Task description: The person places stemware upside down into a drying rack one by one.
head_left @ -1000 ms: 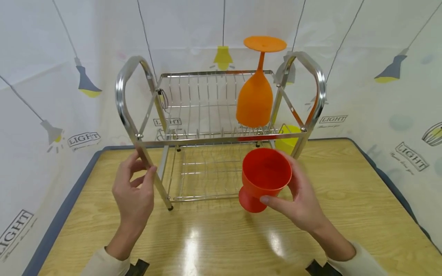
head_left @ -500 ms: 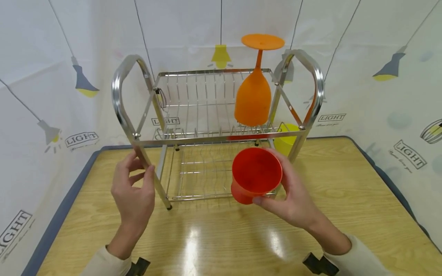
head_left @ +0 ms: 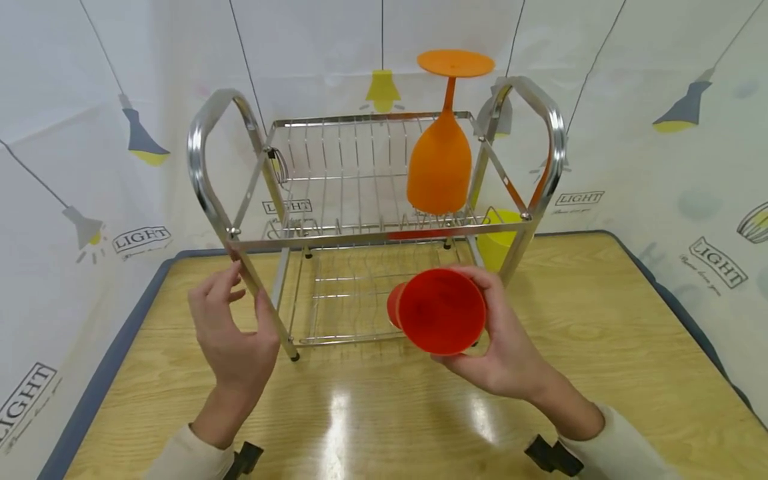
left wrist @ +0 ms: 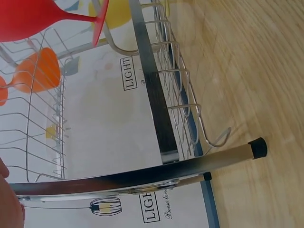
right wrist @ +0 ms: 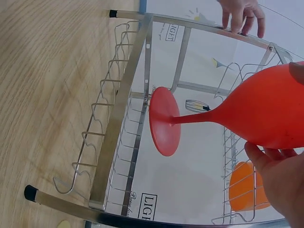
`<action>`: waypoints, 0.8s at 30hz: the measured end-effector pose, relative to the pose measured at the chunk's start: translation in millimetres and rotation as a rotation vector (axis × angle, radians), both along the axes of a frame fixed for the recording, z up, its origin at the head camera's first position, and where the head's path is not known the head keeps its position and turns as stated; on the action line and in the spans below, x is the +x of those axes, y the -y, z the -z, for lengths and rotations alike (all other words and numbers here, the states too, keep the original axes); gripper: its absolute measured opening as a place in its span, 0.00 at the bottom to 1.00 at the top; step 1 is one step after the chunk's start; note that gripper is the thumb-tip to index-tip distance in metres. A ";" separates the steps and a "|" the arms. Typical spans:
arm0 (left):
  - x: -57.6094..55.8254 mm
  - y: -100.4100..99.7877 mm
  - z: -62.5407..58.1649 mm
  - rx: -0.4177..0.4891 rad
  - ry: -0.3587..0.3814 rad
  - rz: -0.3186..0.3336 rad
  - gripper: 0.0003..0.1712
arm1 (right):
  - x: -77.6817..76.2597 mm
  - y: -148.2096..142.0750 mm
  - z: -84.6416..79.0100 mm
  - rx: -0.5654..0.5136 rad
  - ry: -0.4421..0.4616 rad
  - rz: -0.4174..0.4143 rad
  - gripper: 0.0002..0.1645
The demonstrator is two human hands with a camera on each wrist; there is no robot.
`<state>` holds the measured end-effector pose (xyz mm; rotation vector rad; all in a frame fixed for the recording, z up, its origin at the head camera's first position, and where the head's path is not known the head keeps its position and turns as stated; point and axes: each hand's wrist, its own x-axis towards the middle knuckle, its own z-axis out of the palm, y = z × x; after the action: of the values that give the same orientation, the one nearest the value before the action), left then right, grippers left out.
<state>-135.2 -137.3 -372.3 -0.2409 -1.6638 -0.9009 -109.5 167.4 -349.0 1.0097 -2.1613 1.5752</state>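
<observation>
My right hand (head_left: pixel 507 350) grips the bowl of a red goblet (head_left: pixel 442 312) in front of a two-tier metal dish rack (head_left: pixel 324 241). The goblet's mouth is turned up toward the head camera, and its foot points away, toward the rack. In the right wrist view its stem lies nearly level across the picture, with the fingers (right wrist: pixel 268 154) on the bowl. My left hand (head_left: pixel 237 333) touches the rack's left front post with loosely spread fingers and thumb. An orange wine glass (head_left: pixel 441 167) stands upside down on the upper tier, toward the right.
A yellow cup (head_left: pixel 498 243) stands behind the rack's right post, partly hidden. The rack rests on a wooden table (head_left: pixel 384 427) with a dark blue edge. A printed lamp-pattern sheet (head_left: pixel 90 60) surrounds the back and sides.
My right hand has moved slightly left and tipped the goblet further, so its mouth faces the head camera more squarely. My left hand's thumb and fingers have spread apart on the post.
</observation>
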 end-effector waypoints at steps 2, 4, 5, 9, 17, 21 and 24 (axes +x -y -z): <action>-0.4 -3.0 -2.4 -0.014 -0.069 -0.025 0.20 | -1.3 -0.2 1.6 0.006 -0.024 -0.006 0.59; 0.1 -6.5 -5.1 -0.035 -0.136 -0.037 0.17 | -3.2 -0.6 3.4 -0.001 -0.052 -0.024 0.59; 0.5 -8.5 -6.7 -0.045 -0.168 -0.034 0.16 | -4.2 -0.6 4.4 -0.007 -0.069 -0.034 0.59; 4.2 -18.3 -13.9 -0.076 -0.268 0.032 0.08 | -8.1 0.9 9.1 -0.029 -0.150 -0.062 0.53; 13.8 -24.6 -9.7 -0.168 0.220 0.338 0.15 | -12.1 3.2 15.2 0.017 -0.209 -0.021 0.49; 18.5 -33.1 -10.2 -0.164 0.618 0.481 0.21 | -12.6 1.5 21.1 0.049 -0.186 -0.003 0.53; 18.9 -37.1 -12.1 -0.076 0.862 0.565 0.24 | -12.1 2.3 25.7 0.051 -0.198 -0.007 0.51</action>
<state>-116.3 -100.2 -360.2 -0.4250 -2.4896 -1.4985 -121.5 165.1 -374.7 1.1383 -2.0743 1.3655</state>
